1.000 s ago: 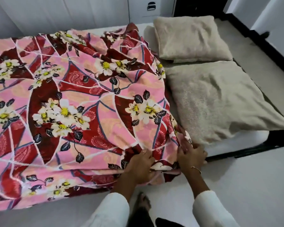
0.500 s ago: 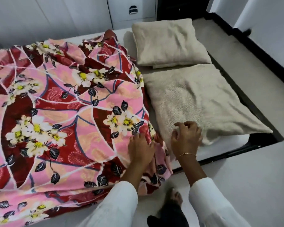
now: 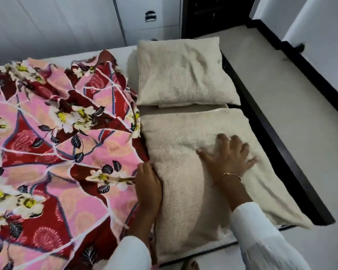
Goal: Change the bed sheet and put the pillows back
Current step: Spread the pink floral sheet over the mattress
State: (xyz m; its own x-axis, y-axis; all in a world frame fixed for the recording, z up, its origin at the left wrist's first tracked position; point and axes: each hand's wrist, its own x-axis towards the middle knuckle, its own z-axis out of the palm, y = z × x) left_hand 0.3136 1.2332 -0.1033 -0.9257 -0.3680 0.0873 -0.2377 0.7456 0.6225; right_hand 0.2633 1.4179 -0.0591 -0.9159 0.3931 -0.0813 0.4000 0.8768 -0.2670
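Right hand [image 3: 229, 156] lies flat on the near pillow [image 3: 193, 191], fingers spread and straight, pressing into the beige cover and gripping nothing. Left hand [image 3: 148, 184] sits in the seam where the floral sheet [image 3: 66, 152] meets that pillow; its fingertips are hidden in the fold, so I can't tell whether it pinches the cloth or just pushes it. That pillow looks soft and light, dimpling under the palm; best taken by its two short ends or a corner, since the middle would only sag. The sheet is thin and limp, bunched in ridges over the left of the bed [image 3: 125, 50], so it should drag easily from a gathered edge. The far pillow [image 3: 183, 75] lies beyond, well clear of both hands, just beside the sheet's crumpled upper corner, at the head end
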